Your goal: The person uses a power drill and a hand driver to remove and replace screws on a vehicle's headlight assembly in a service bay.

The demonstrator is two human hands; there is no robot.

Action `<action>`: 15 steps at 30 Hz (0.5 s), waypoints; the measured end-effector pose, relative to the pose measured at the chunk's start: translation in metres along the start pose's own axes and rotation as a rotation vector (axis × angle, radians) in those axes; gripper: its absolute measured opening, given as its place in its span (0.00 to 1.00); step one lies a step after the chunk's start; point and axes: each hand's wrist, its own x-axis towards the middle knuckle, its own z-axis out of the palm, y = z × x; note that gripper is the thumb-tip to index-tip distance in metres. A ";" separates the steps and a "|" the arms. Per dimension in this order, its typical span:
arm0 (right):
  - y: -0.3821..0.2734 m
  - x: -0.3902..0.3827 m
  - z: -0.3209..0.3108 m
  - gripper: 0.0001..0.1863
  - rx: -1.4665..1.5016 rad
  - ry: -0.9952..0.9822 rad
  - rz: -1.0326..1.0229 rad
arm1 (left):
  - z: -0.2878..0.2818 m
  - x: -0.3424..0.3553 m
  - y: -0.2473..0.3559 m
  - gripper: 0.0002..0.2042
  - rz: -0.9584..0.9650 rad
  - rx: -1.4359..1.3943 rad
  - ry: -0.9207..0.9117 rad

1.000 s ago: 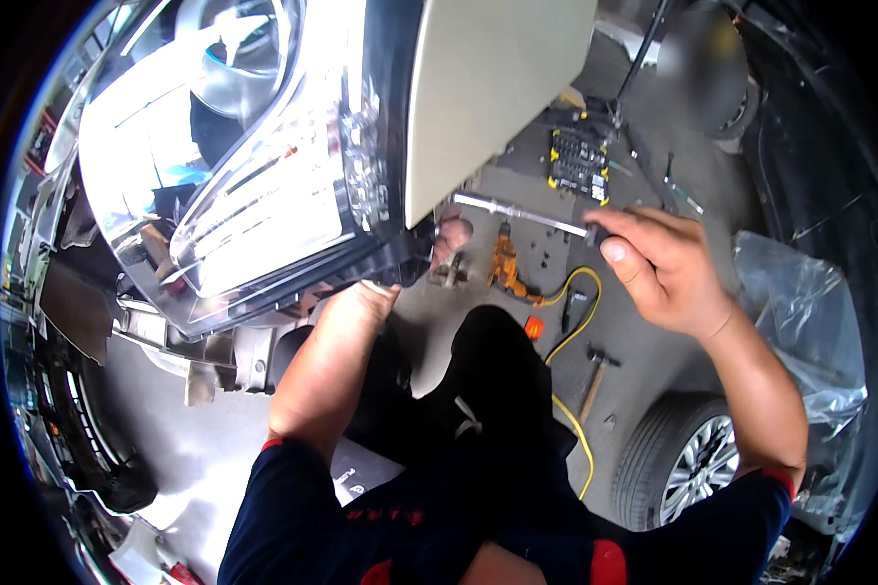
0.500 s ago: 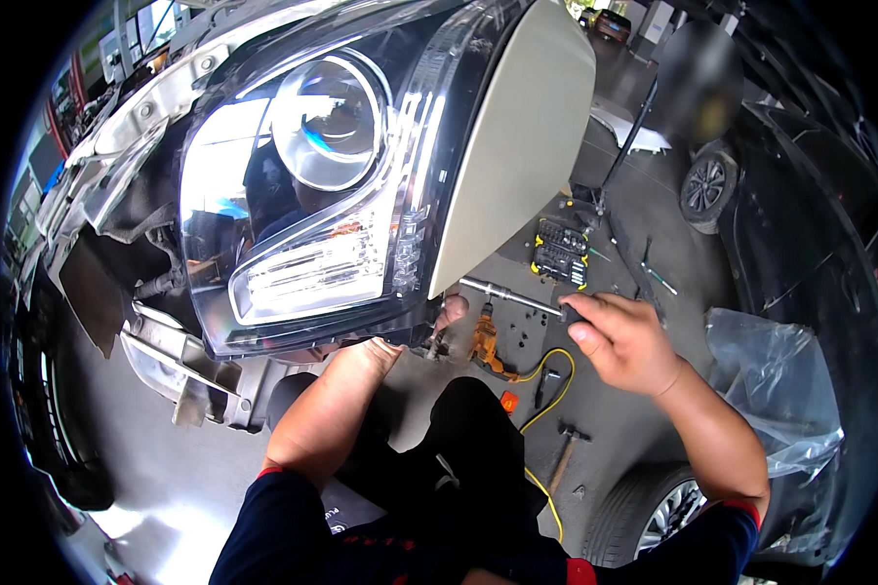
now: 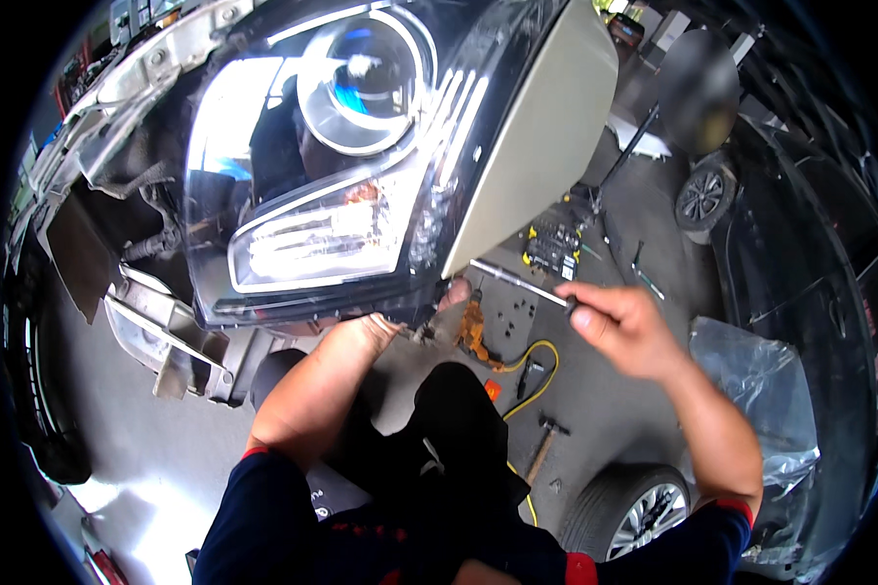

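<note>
A large car headlight unit (image 3: 351,166) with a clear lens and black housing fills the upper middle. My left hand (image 3: 400,327) reaches up under its lower edge and grips it there, fingers partly hidden behind the housing. My right hand (image 3: 619,327) is to the right of the headlight, pinching the handle end of a long thin metal tool (image 3: 517,283) whose shaft points left toward the headlight's lower right corner. A beige body panel (image 3: 537,146) runs along the headlight's right side.
On the grey floor below lie a yellow cable (image 3: 532,366), a hammer (image 3: 546,448), an open socket set (image 3: 554,244) and small loose parts. A wheel (image 3: 634,512) lies at lower right beside clear plastic sheeting (image 3: 761,390). The stripped car front (image 3: 137,283) is at left.
The headlight has swung down and right into fuller view. My right hand with the thin tool has moved lower and left toward the headlight's corner. My left hand stays under the lamp.
</note>
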 end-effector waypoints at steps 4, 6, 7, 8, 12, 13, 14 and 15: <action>-0.011 0.009 -0.013 0.19 0.780 -0.205 0.526 | -0.002 0.000 0.002 0.07 -0.115 -0.222 -0.110; 0.007 0.005 0.010 0.23 0.048 0.167 0.040 | -0.004 0.003 0.000 0.07 -0.117 -0.245 -0.098; 0.004 0.004 0.016 0.23 -0.441 0.299 -0.255 | -0.015 0.002 0.001 0.08 -0.103 -0.209 -0.131; -0.006 0.004 0.011 0.23 -0.808 0.294 -0.487 | -0.018 0.004 0.001 0.09 -0.095 -0.171 -0.170; 0.003 -0.001 0.004 0.23 -0.542 0.197 -0.330 | 0.009 0.001 -0.007 0.10 0.128 0.334 0.048; -0.002 0.001 -0.002 0.24 0.063 0.031 0.099 | -0.002 0.004 -0.005 0.10 0.003 0.048 -0.033; -0.007 0.002 -0.009 0.24 0.504 -0.127 0.421 | -0.004 0.006 -0.004 0.10 -0.127 -0.239 -0.113; -0.010 0.008 -0.016 0.25 0.583 -0.227 0.514 | -0.004 0.007 -0.004 0.09 -0.243 -0.457 -0.060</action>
